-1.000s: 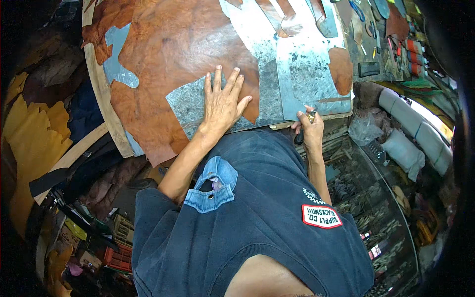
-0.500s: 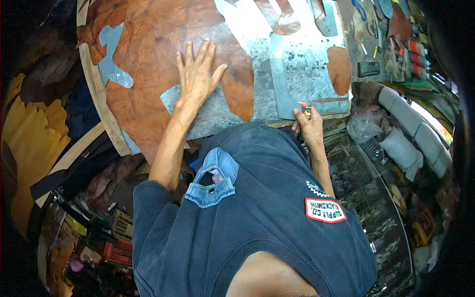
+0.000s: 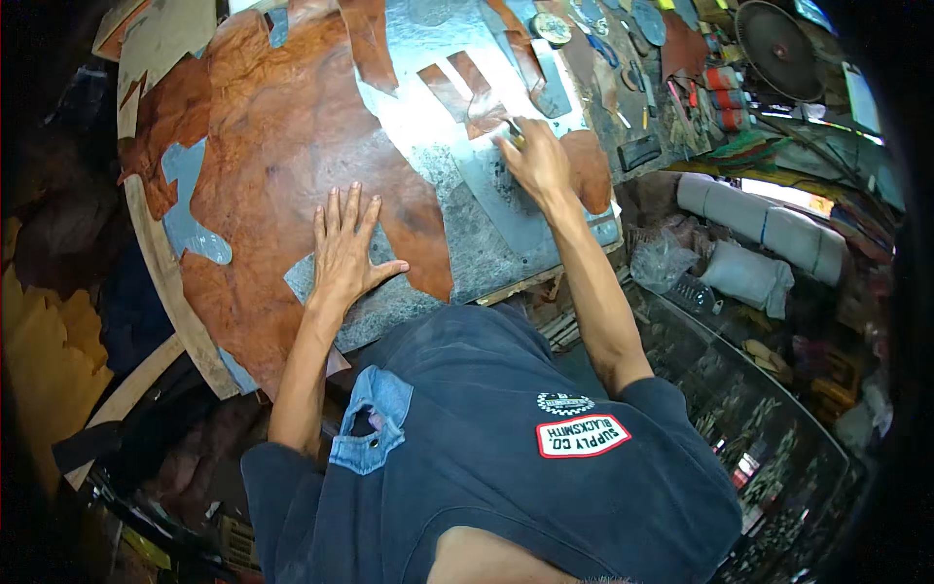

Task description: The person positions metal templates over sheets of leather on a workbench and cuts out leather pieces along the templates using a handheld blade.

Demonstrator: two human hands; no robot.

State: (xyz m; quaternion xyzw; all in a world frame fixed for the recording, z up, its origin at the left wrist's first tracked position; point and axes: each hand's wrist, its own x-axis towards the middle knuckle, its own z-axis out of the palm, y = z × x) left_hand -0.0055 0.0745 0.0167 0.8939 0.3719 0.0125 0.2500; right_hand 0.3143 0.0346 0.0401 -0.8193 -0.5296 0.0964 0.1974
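Note:
A large brown leather hide [image 3: 272, 127] covers the left and middle of the worktable. My left hand [image 3: 342, 251] lies flat near its front edge, fingers spread and thumb out to the right. Farther off, over the grey metal sheet, my right hand [image 3: 537, 161] is closed around a small tool [image 3: 516, 133] with a dark tip and a bit of yellow. Its exact kind is hidden by the fingers. The tip is beside a cut brown leather piece [image 3: 479, 102]. Below that hand, a long grey-blue flat template [image 3: 498, 209] rests on the metal. Another grey template [image 3: 185, 209] sits on the hide's left.
More brown leather pieces [image 3: 588, 170] lie at the sheet's right. Beyond are a round tin [image 3: 552, 29], a black block [image 3: 639, 153], red spools [image 3: 722, 78] and a fan [image 3: 778, 49]. White rolls [image 3: 759, 219] stand right of the table; yellow leather [image 3: 44, 370] hangs at far left.
My right hand has gone from the table's front edge up and forward to the cut leather piece, still holding the small tool. My left hand stays spread on the hide. The view has shifted.

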